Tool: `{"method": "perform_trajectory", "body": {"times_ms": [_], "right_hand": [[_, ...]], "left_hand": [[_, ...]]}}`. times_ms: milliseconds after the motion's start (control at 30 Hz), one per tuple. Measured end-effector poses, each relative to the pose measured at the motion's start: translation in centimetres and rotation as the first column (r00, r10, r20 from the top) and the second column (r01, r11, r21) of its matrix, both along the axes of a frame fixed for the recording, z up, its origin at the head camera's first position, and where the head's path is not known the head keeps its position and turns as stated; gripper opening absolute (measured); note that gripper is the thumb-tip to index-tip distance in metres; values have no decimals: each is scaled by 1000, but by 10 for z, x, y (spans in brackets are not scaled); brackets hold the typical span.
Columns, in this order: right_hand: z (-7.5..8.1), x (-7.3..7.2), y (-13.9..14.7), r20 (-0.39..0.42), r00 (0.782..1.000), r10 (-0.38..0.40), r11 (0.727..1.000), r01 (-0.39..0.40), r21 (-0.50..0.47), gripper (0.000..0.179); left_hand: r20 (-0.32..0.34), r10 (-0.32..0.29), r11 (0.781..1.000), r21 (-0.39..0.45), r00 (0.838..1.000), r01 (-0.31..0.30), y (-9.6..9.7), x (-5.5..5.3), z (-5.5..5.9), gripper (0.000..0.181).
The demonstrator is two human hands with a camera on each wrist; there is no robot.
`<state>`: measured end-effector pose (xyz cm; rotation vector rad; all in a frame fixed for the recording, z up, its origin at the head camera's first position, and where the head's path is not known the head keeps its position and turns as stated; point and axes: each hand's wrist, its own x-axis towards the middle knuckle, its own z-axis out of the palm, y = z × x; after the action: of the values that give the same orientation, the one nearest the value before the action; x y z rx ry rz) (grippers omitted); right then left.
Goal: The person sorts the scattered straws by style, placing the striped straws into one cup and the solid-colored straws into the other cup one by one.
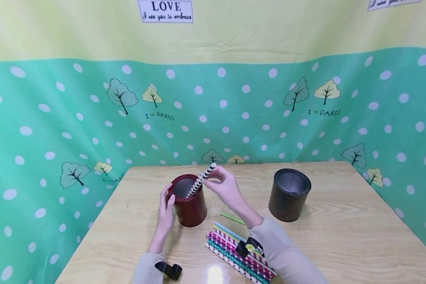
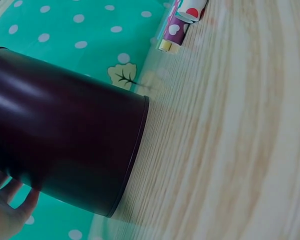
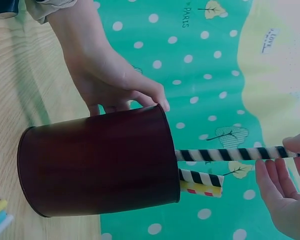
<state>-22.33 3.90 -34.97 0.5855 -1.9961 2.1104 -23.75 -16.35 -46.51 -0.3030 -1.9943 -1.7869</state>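
Note:
A dark red can [image 1: 191, 212] stands upright on the table. My left hand [image 1: 166, 213] holds it at its left side, thumb near the rim. Between the thumb and fingers of my right hand [image 1: 228, 188], above the can's opening, is the upper end of a black-and-white striped paper straw [image 3: 225, 154]. The straw's lower end goes down inside the can, where the wall hides it. Two shorter ends show over the rim in the right wrist view: another black-and-white straw [image 3: 194, 176] and a yellow straw with red marks [image 3: 202, 189].
Several patterned paper straws [image 1: 234, 256] lie side by side under my right forearm, with a thin green straw [image 1: 232, 218] just beyond them. A black can [image 1: 290, 197] stands open-topped at the right. A dotted green cloth [image 1: 234, 118] hangs behind the table.

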Motion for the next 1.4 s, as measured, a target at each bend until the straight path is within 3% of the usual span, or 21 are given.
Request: {"method": "perform_trajectory", "body": {"times_ms": [333,467,633,900,1100,1400], "right_hand": [[-1,-5,2,-26,1000,0,1000,1,17,25],[-2,-4,7,-6,1000,3,999,-3,50,26],[-5,-1,14,39,996,74,986,-79,150,25],[-8,4,25,59,985,164,910,-174,376,21],[-4,14,33,83,972,221,850,-234,473,21],[-19,14,43,119,957,264,757,-282,589,21]], "left_hand": [[19,14,1000,-3,1000,-14,7,14,26,39],[21,19,1000,-14,1000,-19,8,15,30,39],[2,10,1000,-14,1000,-10,9,16,30,38],[0,-1,1000,-9,1000,1,9,15,29,39],[-17,-10,1000,2,1000,10,9,13,29,39],[-17,-14,1000,3,1000,14,10,12,28,39]]}}
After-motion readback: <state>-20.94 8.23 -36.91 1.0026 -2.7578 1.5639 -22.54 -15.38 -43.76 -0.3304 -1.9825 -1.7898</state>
